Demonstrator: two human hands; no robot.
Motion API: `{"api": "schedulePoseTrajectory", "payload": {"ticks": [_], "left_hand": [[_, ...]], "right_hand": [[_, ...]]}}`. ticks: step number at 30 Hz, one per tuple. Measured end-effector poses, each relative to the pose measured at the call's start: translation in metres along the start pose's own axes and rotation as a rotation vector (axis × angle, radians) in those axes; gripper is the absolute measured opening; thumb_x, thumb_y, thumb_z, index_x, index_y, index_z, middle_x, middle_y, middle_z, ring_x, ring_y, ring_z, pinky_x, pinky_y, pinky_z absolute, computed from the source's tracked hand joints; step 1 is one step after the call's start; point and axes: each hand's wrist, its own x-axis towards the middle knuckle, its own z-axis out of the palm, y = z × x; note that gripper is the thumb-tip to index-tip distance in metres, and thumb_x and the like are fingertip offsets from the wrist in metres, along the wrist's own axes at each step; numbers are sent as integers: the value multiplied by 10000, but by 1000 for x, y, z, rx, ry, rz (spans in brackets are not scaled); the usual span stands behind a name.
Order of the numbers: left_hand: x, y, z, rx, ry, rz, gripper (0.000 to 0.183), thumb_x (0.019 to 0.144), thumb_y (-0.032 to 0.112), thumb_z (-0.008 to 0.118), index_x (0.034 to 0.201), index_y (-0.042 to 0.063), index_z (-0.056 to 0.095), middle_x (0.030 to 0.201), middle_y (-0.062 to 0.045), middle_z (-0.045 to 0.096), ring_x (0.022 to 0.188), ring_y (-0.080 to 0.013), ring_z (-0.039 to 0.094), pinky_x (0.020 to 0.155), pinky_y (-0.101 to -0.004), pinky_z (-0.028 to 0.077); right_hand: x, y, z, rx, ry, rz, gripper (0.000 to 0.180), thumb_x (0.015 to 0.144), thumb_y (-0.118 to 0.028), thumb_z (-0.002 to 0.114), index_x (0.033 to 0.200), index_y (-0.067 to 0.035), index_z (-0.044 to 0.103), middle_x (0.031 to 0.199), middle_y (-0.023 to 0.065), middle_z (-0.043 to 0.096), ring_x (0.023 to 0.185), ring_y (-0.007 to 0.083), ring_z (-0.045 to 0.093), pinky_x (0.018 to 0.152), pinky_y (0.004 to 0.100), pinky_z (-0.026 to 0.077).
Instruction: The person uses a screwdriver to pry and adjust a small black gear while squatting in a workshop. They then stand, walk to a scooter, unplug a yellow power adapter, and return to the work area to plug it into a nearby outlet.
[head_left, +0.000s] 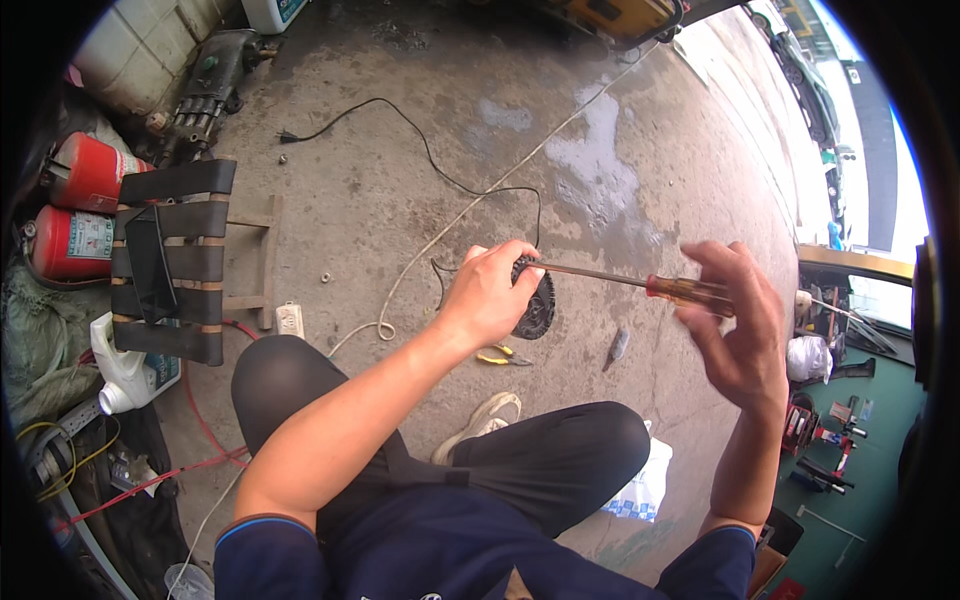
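My left hand (491, 289) grips the top of a black round part (537, 307), perhaps a fan or wheel, with a black cord running to it. The long shaft of a screwdriver (592, 273) reaches this part at my left fingertips. Around the amber handle of the screwdriver, my right hand (739, 315) is blurred, its fingers spread; whether they touch the handle is hard to tell. Yellow-handled pliers (504, 355) lie on the concrete floor below the part. A small dark-tipped object (617, 346) lies to their right.
A strapped stool (172, 262) bearing a phone (150, 264) stands at left, by two red cylinders (73, 244) and a white jug (135, 367). A black cord (427, 142) and pale cable (517, 166) cross the floor. Tools lie on a green surface (870, 450) at right.
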Motion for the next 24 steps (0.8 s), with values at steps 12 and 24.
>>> {"api": "schedulePoseTrajectory", "payload": {"ticks": [12, 24], "left_hand": [[-1, 1, -4, 13, -2, 28, 335, 1005, 303, 660, 1253, 80, 682, 996, -174, 703, 1031, -335, 593, 938, -442, 500], [-1, 1, -2, 13, -4, 23, 335, 999, 294, 662, 1241, 65, 688, 1067, -196, 729, 1104, -369, 605, 969, -463, 502]], "right_hand": [[-10, 15, 2, 62, -4, 57, 531, 902, -39, 769, 1395, -37, 572, 1021, 124, 651, 869, 220, 698, 764, 342, 563], [-6, 11, 10, 68, 67, -20, 507, 952, -58, 731, 1428, -42, 556, 1017, 118, 646, 804, 196, 723, 712, 306, 575]]}}
